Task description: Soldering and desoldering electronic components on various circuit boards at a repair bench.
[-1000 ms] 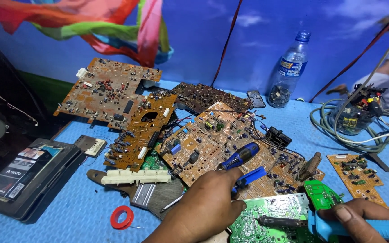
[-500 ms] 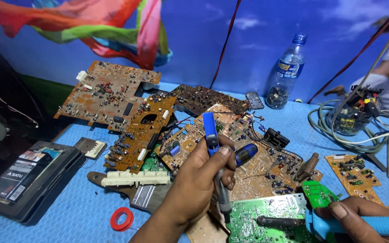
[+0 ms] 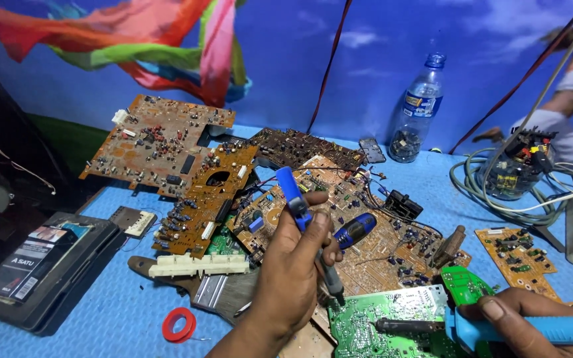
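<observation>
Lighting bright, even, blue-tinted; soft shadows on tabletop (image 3: pixel 87 325). Sharp centre; dim left of the orange circuit board (image 3: pixel 157 142).

Glossy blue plastic tool handles (image 3: pixel 294 193); matt green circuit board (image 3: pixel 392 318); clear plastic bottle (image 3: pixel 418 109); textured blue mat (image 3: pixel 87 338).

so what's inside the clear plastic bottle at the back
The clear plastic bottle with the blue cap holds a dark heap of small loose parts at its bottom; the rest looks empty. Its label hides part of the middle.
</observation>
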